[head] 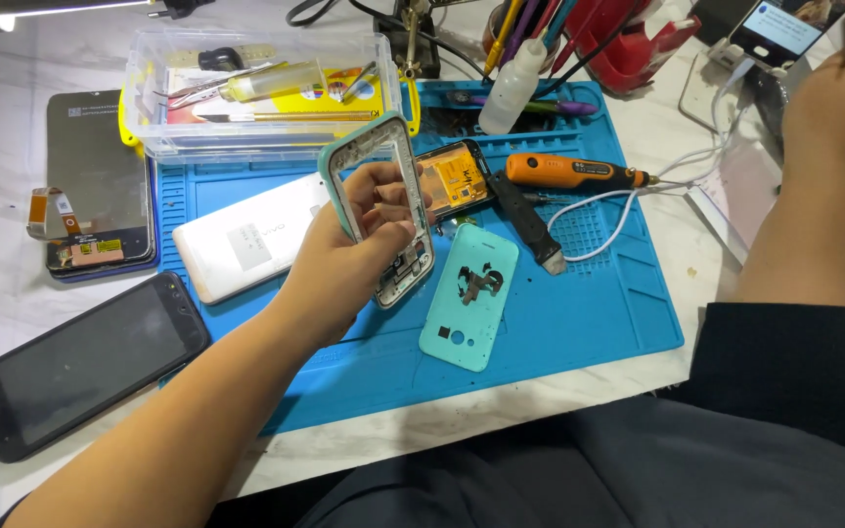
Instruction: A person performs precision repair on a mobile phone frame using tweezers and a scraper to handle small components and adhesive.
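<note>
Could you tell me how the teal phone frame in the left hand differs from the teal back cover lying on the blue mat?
The phone frame is held up off the mat in the left hand; the back cover lies flat on the blue mat, untouched. The frame is an open rim you can see fingers through; the cover is a solid panel with small cut-outs. The frame stands tilted nearly upright; the cover lies flat. Both are teal with rounded corners.
</note>
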